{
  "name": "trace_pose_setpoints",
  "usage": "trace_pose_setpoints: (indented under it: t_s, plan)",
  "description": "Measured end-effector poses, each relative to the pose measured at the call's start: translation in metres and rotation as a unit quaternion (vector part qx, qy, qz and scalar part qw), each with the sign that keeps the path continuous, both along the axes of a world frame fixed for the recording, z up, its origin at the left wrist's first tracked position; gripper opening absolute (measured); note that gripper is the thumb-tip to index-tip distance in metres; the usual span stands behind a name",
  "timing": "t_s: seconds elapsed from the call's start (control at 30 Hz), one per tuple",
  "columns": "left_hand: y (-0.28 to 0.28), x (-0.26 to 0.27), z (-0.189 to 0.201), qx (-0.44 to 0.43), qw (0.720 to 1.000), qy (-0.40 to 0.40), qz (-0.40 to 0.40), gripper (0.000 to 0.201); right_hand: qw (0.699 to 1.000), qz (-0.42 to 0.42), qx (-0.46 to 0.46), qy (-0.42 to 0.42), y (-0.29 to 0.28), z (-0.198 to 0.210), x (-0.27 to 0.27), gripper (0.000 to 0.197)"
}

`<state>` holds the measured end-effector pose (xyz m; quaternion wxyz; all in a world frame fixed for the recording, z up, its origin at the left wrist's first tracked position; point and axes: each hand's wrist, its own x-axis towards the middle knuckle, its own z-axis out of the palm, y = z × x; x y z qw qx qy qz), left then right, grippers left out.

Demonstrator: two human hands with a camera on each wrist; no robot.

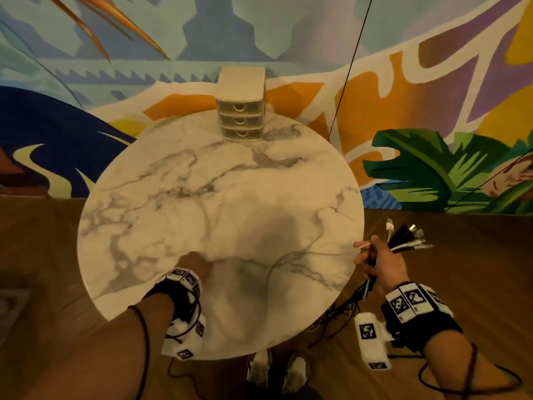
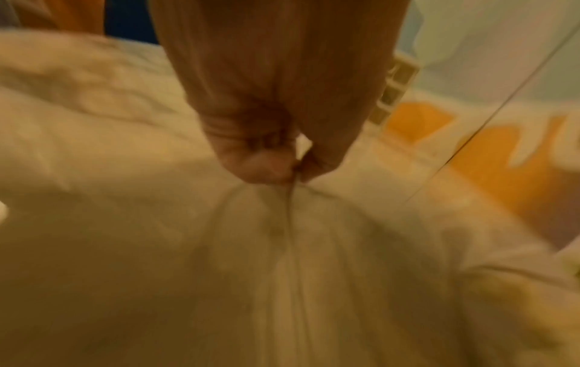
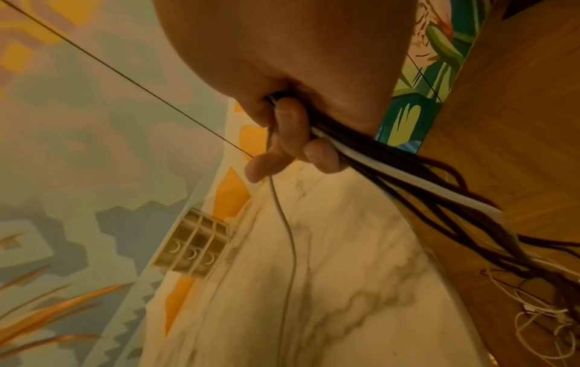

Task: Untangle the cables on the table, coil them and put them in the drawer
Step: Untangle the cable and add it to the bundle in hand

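Note:
My right hand (image 1: 376, 265) hovers just off the right edge of the round marble table (image 1: 230, 183) and grips a bundle of black and white cables (image 1: 409, 239). Their plugs fan out above the fist. In the right wrist view the bundle (image 3: 408, 183) trails from the right hand (image 3: 292, 139) toward the floor, and one thin grey cable (image 3: 287, 236) drops over the tabletop. My left hand (image 1: 199, 262) rests near the table's front and, in the blurred left wrist view, my left hand (image 2: 295, 171) pinches a thin cable (image 2: 293, 198). The small three-drawer unit (image 1: 240, 111) stands at the far edge, its drawers closed.
Loose cable ends lie tangled on the wooden floor (image 3: 549, 317) below the table's right side. A thin dark cord (image 1: 346, 73) runs slanted in front of the painted wall. My shoes (image 1: 277, 368) stand under the near edge.

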<state>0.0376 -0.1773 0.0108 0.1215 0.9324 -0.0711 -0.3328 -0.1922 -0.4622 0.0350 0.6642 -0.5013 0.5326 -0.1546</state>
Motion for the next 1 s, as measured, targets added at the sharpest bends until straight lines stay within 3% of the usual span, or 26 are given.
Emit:
trace_pose_setpoints:
  t_s: [0.1, 0.17, 0.23, 0.4, 0.5, 0.57, 0.63, 0.7, 0.77, 0.83, 0.9, 1.0]
  plan:
    - [-0.039, -0.022, 0.020, -0.231, 0.972, 0.012, 0.041, 0.015, 0.996, 0.030, -0.010, 0.081, 0.005, 0.000, 0.001, 0.049]
    - [-0.067, -0.044, 0.041, -0.319, 0.948, 0.015, -0.002, 0.017, 0.991, 0.067, -0.039, 0.107, 0.010, 0.008, 0.001, 0.052]
    - [-0.091, -0.072, 0.058, -0.369, 0.926, 0.029, -0.070, 0.015, 0.987, 0.109, -0.080, 0.082, 0.014, 0.021, 0.006, 0.051]
    - [-0.132, -0.134, 0.072, -0.386, 0.875, -0.018, -0.291, 0.015, 0.983, 0.155, -0.091, 0.039, 0.014, 0.047, 0.011, 0.051]
    - [-0.148, -0.154, 0.068, -0.369, 0.846, -0.027, -0.384, 0.016, 0.988, 0.142, -0.060, 0.004, 0.005, 0.050, -0.005, 0.049]
    - [-0.153, -0.160, 0.064, -0.352, 0.839, 0.008, -0.415, 0.012, 0.990, 0.127, -0.046, -0.029, 0.003, 0.049, -0.018, 0.047]
    - [-0.163, -0.158, 0.063, -0.352, 0.857, 0.113, -0.360, 0.018, 0.990, 0.128, -0.034, -0.047, 0.003, 0.049, -0.034, 0.046]
    - [-0.182, -0.151, 0.065, -0.375, 0.868, 0.240, -0.221, 0.029, 0.988, 0.146, -0.021, -0.055, 0.009, 0.053, -0.046, 0.046]
    - [-0.204, -0.147, 0.075, -0.413, 0.839, 0.342, -0.088, 0.031, 0.983, 0.168, -0.007, -0.067, 0.017, 0.058, -0.054, 0.045]
    - [-0.223, -0.148, 0.091, -0.463, 0.781, 0.418, 0.010, 0.030, 0.981, 0.183, -0.008, -0.071, 0.026, 0.062, -0.058, 0.046]
    - [-0.238, -0.148, 0.108, -0.512, 0.746, 0.422, 0.053, 0.027, 0.981, 0.182, -0.013, -0.064, 0.032, 0.061, -0.063, 0.050]
    - [-0.256, -0.146, 0.121, -0.554, 0.754, 0.350, 0.045, 0.017, 0.987, 0.155, -0.010, -0.034, 0.030, 0.057, -0.077, 0.058]
